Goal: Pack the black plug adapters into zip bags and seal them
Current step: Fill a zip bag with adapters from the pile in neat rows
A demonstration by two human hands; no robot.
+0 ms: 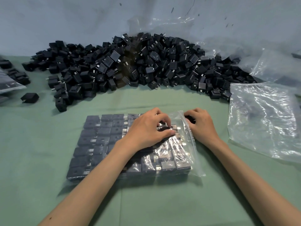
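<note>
A clear zip bag (104, 141) lies flat on the green table, filled with neat rows of black plug adapters. Its open mouth (187, 136) faces right. My left hand (146, 129) lies on top of the bag near the far right corner, fingers curled and pinching the film over an adapter there. My right hand (200, 124) is at the bag's mouth, its curled fingers holding a black adapter (189, 118) at the opening. A big heap of loose black adapters (130, 66) stretches across the back of the table.
A stack of empty clear bags (263, 118) lies to the right. More crumpled plastic (273, 66) sits at the back right. Filled bags (9, 82) lie at the left edge, with a single loose adapter (30, 97) beside them. A grey wall rises behind the heap.
</note>
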